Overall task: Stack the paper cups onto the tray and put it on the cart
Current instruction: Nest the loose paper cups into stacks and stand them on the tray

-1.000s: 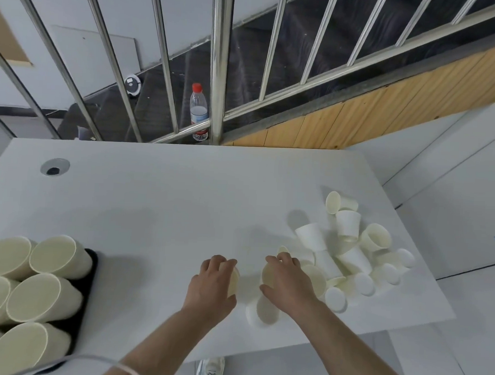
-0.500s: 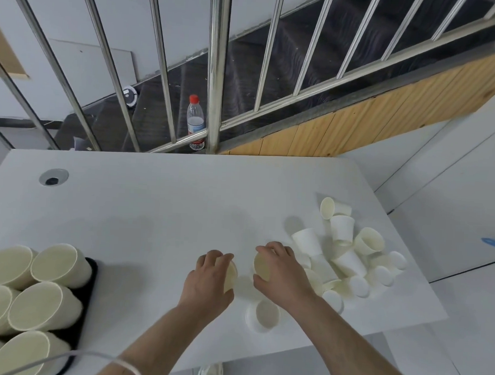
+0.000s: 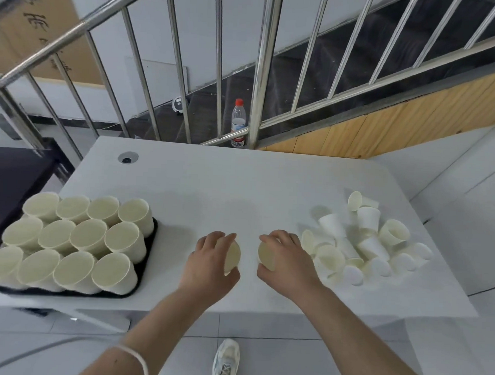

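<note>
My left hand (image 3: 210,266) grips a paper cup (image 3: 233,257) on its side, mouth turned right. My right hand (image 3: 287,262) grips another paper cup (image 3: 267,256), mouth turned left, so the two openings face each other a little apart above the white table (image 3: 234,192). A black tray (image 3: 148,248) at the table's left holds several upright cream cups (image 3: 76,242) in rows. A loose pile of paper cups (image 3: 363,246) lies to the right of my right hand, some upright, some tipped over.
A steel stair railing (image 3: 259,74) rises behind the table, with a plastic water bottle (image 3: 238,123) on the floor beyond it. A cable hole (image 3: 127,157) sits at the table's far left. A dark surface (image 3: 11,182) lies left of the tray. My shoe (image 3: 227,362) shows below.
Both hands have lifted with their cups and shifted left from the pile. The view has pulled back and turned, so the whole tray shows. The cup lying below my hands is gone from sight.
</note>
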A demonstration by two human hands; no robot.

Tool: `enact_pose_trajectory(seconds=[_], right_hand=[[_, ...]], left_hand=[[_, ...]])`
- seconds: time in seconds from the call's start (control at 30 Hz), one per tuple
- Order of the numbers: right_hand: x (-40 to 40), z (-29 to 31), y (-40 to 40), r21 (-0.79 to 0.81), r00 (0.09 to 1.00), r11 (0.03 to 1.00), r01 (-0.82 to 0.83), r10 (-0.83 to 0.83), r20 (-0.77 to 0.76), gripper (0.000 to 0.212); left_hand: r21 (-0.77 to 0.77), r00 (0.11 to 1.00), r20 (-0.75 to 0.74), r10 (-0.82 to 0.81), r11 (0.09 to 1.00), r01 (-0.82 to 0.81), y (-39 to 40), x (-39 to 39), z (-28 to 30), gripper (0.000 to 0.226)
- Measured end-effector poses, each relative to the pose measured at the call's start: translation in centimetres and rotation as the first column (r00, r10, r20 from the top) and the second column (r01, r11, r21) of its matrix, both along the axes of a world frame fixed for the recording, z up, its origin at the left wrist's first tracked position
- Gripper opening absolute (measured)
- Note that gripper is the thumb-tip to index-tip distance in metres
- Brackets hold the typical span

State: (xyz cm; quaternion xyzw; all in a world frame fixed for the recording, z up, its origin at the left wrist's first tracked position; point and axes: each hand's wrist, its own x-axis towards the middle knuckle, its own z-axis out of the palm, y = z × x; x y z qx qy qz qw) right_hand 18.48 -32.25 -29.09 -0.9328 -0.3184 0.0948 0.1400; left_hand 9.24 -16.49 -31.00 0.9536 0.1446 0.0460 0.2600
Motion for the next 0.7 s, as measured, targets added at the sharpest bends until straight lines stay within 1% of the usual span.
enact_pose_trajectory(seconds=[0.2, 0.4, 0.53, 0.63, 0.7], right_hand=[[-4.6, 1.3, 4.0, 0.058, 0.996, 0.994, -0.091, 0.092, -0.009, 0.059], [-7.5, 2.5, 8.5, 0.088, 0.986, 0.982, -0.169, 0.168, 0.014, 0.059], [-8.9, 3.2, 12.8, 0.083, 0.981, 0.978, -0.194, 0.192, 0.032, 0.057], [-9.8, 3.6, 16.8, 0.087, 0.978, 0.974, -0.21, 0.208, 0.033, 0.055], [-10.6, 3.6, 20.1, 0.092, 0.977, 0.973, -0.211, 0.21, 0.024, 0.056]], left_hand=[[0.037, 0.994, 0.072, 0.087, 0.995, -0.09, 3.0, -5.7, 2.2, 0.067], [0.024, 0.979, 0.131, 0.158, 0.986, -0.163, 7.0, -9.1, 3.0, 0.066], [0.024, 0.971, 0.152, 0.186, 0.981, -0.192, 11.1, -10.7, 3.4, 0.067], [0.052, 0.969, 0.169, 0.18, 0.98, -0.191, 15.1, -11.9, 3.7, 0.069], [0.054, 0.972, 0.151, 0.181, 0.98, -0.191, 18.5, -12.7, 3.9, 0.068]])
